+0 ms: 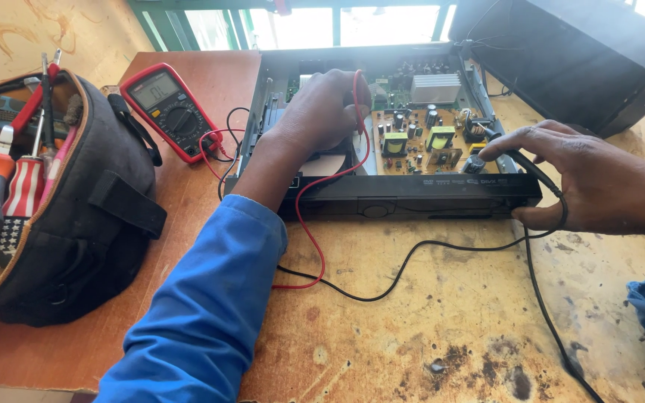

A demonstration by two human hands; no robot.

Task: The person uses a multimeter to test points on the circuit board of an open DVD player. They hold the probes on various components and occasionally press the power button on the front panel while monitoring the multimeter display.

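The left hand [322, 108] hid its probe tip, fingers curled around the red lead [315, 224]; the right hand [591, 179] pinched the black probe [520, 160] over the circuit board [427, 138].

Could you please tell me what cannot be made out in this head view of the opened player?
- Red probe tip: hidden under the left hand.
- Black probe tip: covered by the right hand.
- Multimeter reading: washed out by glare.
- Tool bag: cut off by the left edge.
- Window: overexposed.
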